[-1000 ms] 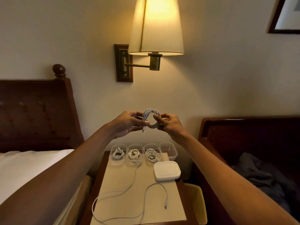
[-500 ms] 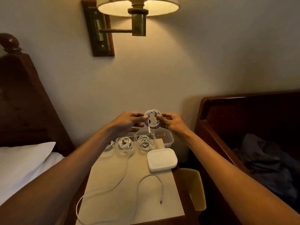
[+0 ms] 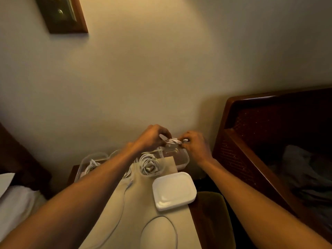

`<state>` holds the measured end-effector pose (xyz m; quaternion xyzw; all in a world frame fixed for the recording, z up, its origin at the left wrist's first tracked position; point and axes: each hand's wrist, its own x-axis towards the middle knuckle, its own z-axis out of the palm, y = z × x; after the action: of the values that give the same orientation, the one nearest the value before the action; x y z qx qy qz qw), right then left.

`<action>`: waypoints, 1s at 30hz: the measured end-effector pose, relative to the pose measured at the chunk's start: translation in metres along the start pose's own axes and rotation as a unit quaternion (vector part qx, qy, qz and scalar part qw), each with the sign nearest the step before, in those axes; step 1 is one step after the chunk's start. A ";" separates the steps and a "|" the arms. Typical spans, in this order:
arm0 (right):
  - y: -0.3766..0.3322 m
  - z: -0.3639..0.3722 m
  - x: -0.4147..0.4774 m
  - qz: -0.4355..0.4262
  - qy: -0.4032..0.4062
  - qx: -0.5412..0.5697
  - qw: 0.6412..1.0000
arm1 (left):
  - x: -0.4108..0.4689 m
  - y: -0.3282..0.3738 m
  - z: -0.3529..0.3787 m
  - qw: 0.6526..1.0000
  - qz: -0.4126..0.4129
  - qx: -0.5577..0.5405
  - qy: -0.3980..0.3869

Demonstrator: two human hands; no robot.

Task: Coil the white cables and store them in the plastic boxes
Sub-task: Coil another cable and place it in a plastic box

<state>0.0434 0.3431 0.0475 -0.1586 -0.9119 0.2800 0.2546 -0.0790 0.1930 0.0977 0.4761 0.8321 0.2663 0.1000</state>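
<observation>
We are pinching a coiled white cable (image 3: 173,141) between both hands.
Our left hand (image 3: 152,139) and right hand (image 3: 195,146) are gripping its opposite sides just above the rightmost plastic box (image 3: 185,159); the neighbouring boxes (image 3: 152,175) are holding coils, near stacked white lids (image 3: 174,192).

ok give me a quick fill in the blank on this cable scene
The left hand and right hand hold the coiled cable over the ____ box in the row.
The lid on the table is ____ in colour.
The loose cable on the table is not yet ____.
Missing: rightmost; white; coiled.
</observation>
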 end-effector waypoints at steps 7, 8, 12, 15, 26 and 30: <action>0.022 0.042 0.003 -0.087 0.012 -0.168 0.982 | 0.015 -0.039 0.052 0.982 0.059 0.178 0.038; 0.024 0.045 0.003 -0.091 0.013 -0.178 0.980 | 0.015 -0.044 0.057 0.979 0.065 0.190 0.047; 0.029 0.061 0.003 -0.101 -0.001 -0.194 0.976 | 0.018 -0.052 0.069 0.972 0.053 0.222 0.053; 0.031 0.068 0.000 -0.103 -0.026 -0.213 0.971 | 0.022 -0.050 0.073 0.976 0.027 0.211 0.038; 0.030 0.076 0.005 0.045 -0.194 -0.164 0.966 | 0.024 -0.045 0.088 0.967 -0.021 0.252 -0.008; 0.038 0.072 0.006 0.071 -0.187 -0.109 0.974 | 0.022 -0.050 0.091 0.974 -0.012 0.227 0.003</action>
<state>0.0046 0.3451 -0.0243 -0.1946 -0.9549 0.2209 0.0399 -0.0897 0.2229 -0.0034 0.4752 0.8770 0.0709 -0.0097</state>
